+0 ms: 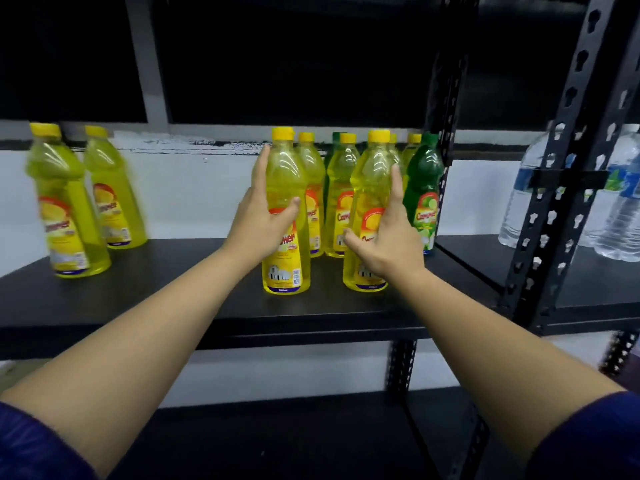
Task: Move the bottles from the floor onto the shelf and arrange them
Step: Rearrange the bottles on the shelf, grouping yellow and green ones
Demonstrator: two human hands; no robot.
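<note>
Two yellow bottles stand upright at the front of the black shelf (173, 299). My left hand (261, 216) wraps the left side of the left front bottle (285, 188). My right hand (388, 233) wraps the right side of the right front bottle (369, 188). Behind them stands a cluster of several more yellow bottles (341, 188), with a green bottle (424, 188) at its right end. At the shelf's left end are two more yellow bottles (69, 209), upright and blurred.
A black perforated upright post (561, 168) divides this shelf from the bay to the right, where clear water bottles (623, 209) stand. A lower black shelf (277, 441) lies below. A white wall runs behind the shelf.
</note>
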